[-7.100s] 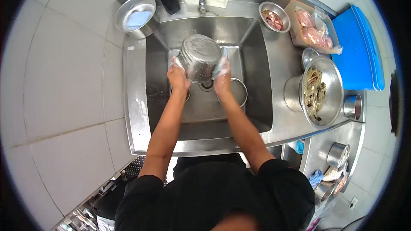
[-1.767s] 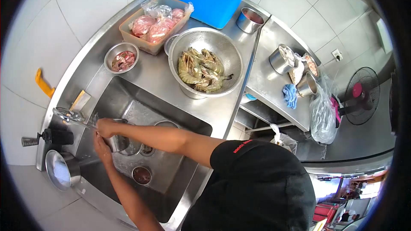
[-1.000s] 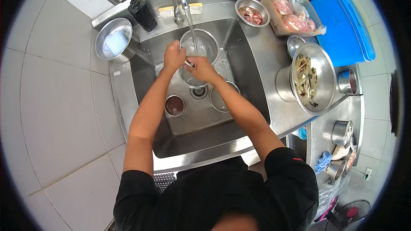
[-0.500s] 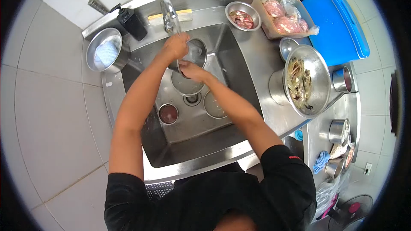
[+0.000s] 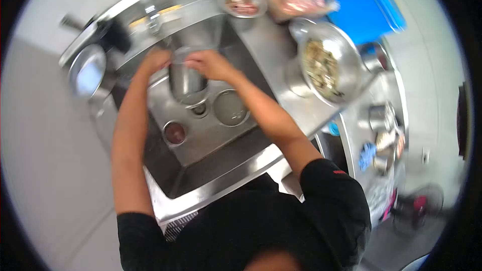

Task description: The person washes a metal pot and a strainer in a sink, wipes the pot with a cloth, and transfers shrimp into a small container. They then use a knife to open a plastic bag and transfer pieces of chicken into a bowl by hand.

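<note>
A metal pot [image 5: 188, 83] is held inside the sink [image 5: 163, 103], tilted, its steel side turned up to view. My left hand [image 5: 157, 61] is closed at the pot's upper left edge, blurred by motion. On the other side my right hand [image 5: 210, 64] grips the upper right edge, fingers bent over it. Near the drain [image 5: 200, 109] lies a round metal vessel [image 5: 231, 108] that looks to have clear water in it. A small round container [image 5: 174, 133] with dark reddish contents sits to the lower left. What is inside the tilted pot is hidden.
The faucet [image 5: 151, 17] stands behind the sink. Left of it are a black pump bottle [image 5: 114, 37] and a metal pot with a pale cloth [image 5: 90, 73]. On the right counter are a colander [image 5: 346, 70] of greyish food, a meat bowl [image 5: 242, 2], a meat tub [image 5: 281, 12] and a blue box [image 5: 356, 2].
The pot has been tipped over from under the faucet, so its outer side shows instead of its inside. Both hands have shifted on its edge. The whole view has turned and moved.
</note>
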Demonstrator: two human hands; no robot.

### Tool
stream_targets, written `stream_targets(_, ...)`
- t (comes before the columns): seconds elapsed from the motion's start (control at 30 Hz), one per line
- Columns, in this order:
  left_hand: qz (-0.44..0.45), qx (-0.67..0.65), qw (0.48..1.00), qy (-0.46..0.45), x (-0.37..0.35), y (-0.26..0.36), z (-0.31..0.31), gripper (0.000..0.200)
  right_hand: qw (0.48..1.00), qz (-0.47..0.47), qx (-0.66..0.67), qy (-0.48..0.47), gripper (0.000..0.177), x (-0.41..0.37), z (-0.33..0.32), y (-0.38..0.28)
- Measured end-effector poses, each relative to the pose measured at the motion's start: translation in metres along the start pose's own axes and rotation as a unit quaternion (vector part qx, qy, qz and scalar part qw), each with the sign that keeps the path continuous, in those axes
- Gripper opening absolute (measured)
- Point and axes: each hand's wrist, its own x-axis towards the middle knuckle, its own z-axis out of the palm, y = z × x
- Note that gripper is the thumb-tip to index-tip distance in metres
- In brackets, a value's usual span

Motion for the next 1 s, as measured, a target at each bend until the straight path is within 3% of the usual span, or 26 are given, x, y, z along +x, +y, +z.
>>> stream_targets(0.03, -0.246, -0.242, 0.938, -0.017, -0.011, 0.018, -0.005, 0.038, 1.0, 0.004, 0.005, 0.013, 0.02, 0.009, 0.0, -0.001)
stream_targets(0.13, -0.277, -0.394, 0.867, -0.13, -0.028, 0.003, 0.023, 0.034, 0.993, 0.115, -0.037, -0.011, 0.027, 0.031, -0.002, 0.01)
stream_targets(0.2, -0.328, -0.395, 0.834, -0.203, -0.039, 0.001, 0.034, 0.03, 0.975, 0.211, -0.048, -0.047, 0.032, 0.042, 0.001, 0.01)
stream_targets(0.27, -0.39, -0.516, 0.732, -0.212, -0.056, 0.017, 0.039, 0.036, 0.967, 0.243, -0.034, -0.064, 0.033, 0.042, 0.005, 0.007)
stream_targets(0.3, -0.394, -0.517, 0.731, -0.209, -0.056, 0.011, 0.042, 0.036, 0.963, 0.259, -0.027, -0.072, 0.034, 0.042, 0.008, 0.005)
stream_targets(0.37, -0.275, -0.599, 0.746, -0.094, -0.055, -0.009, 0.051, 0.042, 0.984, 0.165, -0.061, -0.021, 0.036, 0.035, 0.015, 0.0)
stream_targets(0.43, -0.283, -0.554, 0.775, -0.116, -0.055, 0.031, 0.011, 0.042, 0.993, 0.087, -0.078, -0.012, 0.037, 0.029, 0.019, 0.002)
stream_targets(0.53, -0.183, -0.407, 0.895, -0.014, -0.042, 0.054, -0.02, 0.028, 0.999, 0.044, 0.012, -0.027, 0.029, 0.009, 0.006, -0.012)
stream_targets(0.57, -0.144, -0.347, 0.926, 0.033, -0.037, 0.06, -0.028, 0.023, 0.993, 0.075, 0.076, -0.053, 0.024, 0.005, 0.006, -0.008)
stream_targets(0.6, -0.112, -0.302, 0.944, 0.07, -0.032, 0.067, -0.031, 0.018, 0.967, 0.153, 0.186, -0.083, 0.023, 0.004, 0.003, -0.001)
stream_targets(0.67, -0.075, -0.238, 0.962, 0.107, -0.019, 0.081, -0.034, 0.011, 0.908, 0.222, 0.341, -0.096, 0.02, 0.016, 0.015, 0.015)
stream_targets(0.73, -0.078, -0.208, 0.971, 0.094, -0.011, 0.088, -0.031, 0.012, 0.889, 0.214, 0.396, -0.087, 0.018, 0.028, 0.036, 0.021)
stream_targets(0.8, -0.006, -0.138, 0.973, 0.183, -0.001, 0.09, -0.027, 0.019, 0.932, 0.229, 0.277, 0.052, 0.027, 0.037, 0.066, 0.022)
stream_targets(0.83, -0.005, -0.137, 0.973, 0.184, 0.0, 0.09, -0.027, 0.019, 0.932, 0.227, 0.277, 0.052, 0.027, 0.039, 0.067, 0.033)
stream_targets(0.9, 0.044, 0.066, 0.966, 0.246, -0.002, 0.09, -0.024, 0.023, 0.964, 0.2, 0.045, -0.17, 0.032, 0.035, 0.064, 0.058)
stream_targets(0.93, 0.038, 0.067, 0.967, 0.243, -0.005, 0.089, -0.021, 0.023, 0.935, 0.135, -0.187, -0.269, 0.036, 0.038, 0.064, 0.077)
stream_targets(1.0, 0.019, 0.055, 0.983, 0.175, -0.013, 0.084, -0.014, 0.023, 0.93, 0.084, -0.25, -0.256, 0.033, 0.045, 0.045, 0.089)
